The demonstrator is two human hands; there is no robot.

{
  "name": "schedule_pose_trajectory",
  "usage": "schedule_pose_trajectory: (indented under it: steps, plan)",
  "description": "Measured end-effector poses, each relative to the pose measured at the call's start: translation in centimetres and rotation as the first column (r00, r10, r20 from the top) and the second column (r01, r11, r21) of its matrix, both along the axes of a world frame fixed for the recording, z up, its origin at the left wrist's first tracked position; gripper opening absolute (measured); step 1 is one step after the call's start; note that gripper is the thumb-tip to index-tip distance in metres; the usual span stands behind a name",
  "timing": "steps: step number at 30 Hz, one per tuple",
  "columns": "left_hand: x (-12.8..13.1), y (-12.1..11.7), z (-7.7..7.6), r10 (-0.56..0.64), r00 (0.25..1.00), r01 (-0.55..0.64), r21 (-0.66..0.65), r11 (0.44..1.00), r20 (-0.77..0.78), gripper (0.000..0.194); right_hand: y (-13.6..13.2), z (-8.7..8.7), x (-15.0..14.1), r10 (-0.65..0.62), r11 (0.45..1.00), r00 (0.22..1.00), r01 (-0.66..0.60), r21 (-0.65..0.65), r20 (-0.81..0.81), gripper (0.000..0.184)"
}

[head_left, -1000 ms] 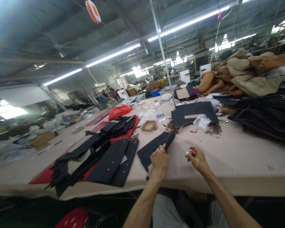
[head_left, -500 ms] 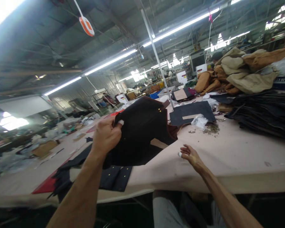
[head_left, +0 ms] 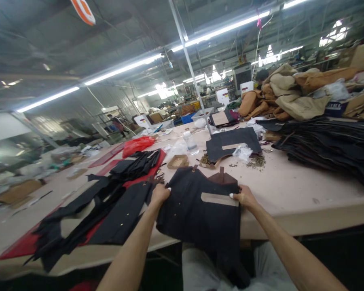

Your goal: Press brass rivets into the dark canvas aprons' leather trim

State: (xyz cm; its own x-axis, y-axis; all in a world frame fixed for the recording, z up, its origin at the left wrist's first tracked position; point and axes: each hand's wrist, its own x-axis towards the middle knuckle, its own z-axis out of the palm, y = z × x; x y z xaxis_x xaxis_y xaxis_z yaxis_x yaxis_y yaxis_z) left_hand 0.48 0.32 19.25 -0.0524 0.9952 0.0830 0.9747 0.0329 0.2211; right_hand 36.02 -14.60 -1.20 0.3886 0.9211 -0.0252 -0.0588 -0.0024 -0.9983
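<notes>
A dark denim garment piece point(head_left: 197, 210) with a tan strip point(head_left: 219, 199) and a brown tab lies spread over the near edge of the pink table point(head_left: 291, 190), its lower part hanging towards my lap. My left hand point(head_left: 159, 194) is closed on its left edge. My right hand point(head_left: 242, 197) pinches its right edge, just beside the tan strip. Both forearms reach in from below.
A pile of dark cut pieces point(head_left: 115, 198) lies on red sheets to the left. Behind are a small cardboard box point(head_left: 178, 161), loose metal studs point(head_left: 255, 162), a plastic bottle point(head_left: 191, 142), a metal pole point(head_left: 197, 89), stacked dark fabric point(head_left: 330, 145) and tan garments point(head_left: 297, 93).
My left hand lifted the dark piece off the table, swung it up in the air, then laid it flat in front of me. My right hand moved onto its right edge.
</notes>
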Motion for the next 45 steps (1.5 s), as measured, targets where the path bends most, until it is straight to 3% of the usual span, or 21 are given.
schedule_pose_trajectory:
  steps: [2,4,7,9,11,17,26,33,39,45]
  plan:
    - [0.0,-1.0,-4.2,0.022,0.993,-0.02,0.016,1.0,-0.117,0.033,1.6,-0.6,2.0,-0.087,0.984,0.931,0.137,-0.117,0.355,0.04]
    - [-0.2,-2.3,-8.5,-0.129,0.974,0.147,0.084,0.986,-0.186,0.041,3.6,-0.6,4.3,-0.12,0.957,0.776,0.257,-0.136,0.619,0.035]
    - [-0.9,-3.6,-14.2,-0.392,0.896,0.422,0.125,0.898,-0.208,0.05,7.2,0.4,7.8,-0.076,0.954,0.617,0.274,-0.123,0.783,0.027]
    - [-1.3,-3.9,-16.8,-0.43,0.876,0.465,0.147,0.873,-0.219,0.055,9.8,1.1,9.8,-0.019,0.955,0.553,0.256,-0.148,0.833,0.026]
    - [-1.5,-3.8,-18.0,-0.413,0.882,0.452,0.163,0.877,-0.226,0.06,12.3,1.7,11.3,0.04,0.954,0.501,0.239,-0.183,0.865,0.03]
    - [-1.9,-2.9,-18.2,-0.403,0.885,0.447,0.179,0.877,-0.233,0.061,17.7,1.3,13.1,0.163,0.953,0.428,0.164,-0.253,0.889,0.035]
    - [-2.4,-1.9,-18.3,-0.396,0.89,0.441,0.204,0.874,-0.226,0.063,21.4,0.4,13.8,0.283,0.952,0.288,0.03,-0.304,0.915,0.037]
    - [-2.6,-1.8,-18.3,-0.39,0.889,0.436,0.187,0.88,-0.239,0.063,22.7,0.7,14.3,0.343,0.937,0.228,-0.012,-0.35,0.911,0.033]
    - [-2.6,-2.0,-18.3,-0.389,0.898,0.427,0.2,0.882,-0.204,0.062,22.8,1.1,13.5,0.335,0.935,0.245,0.033,-0.353,0.91,0.03]
    - [-2.4,-2.3,-18.2,-0.38,0.91,0.408,0.192,0.893,-0.165,0.061,21.2,2.2,12.1,0.317,0.936,0.27,0.064,-0.345,0.909,0.017]
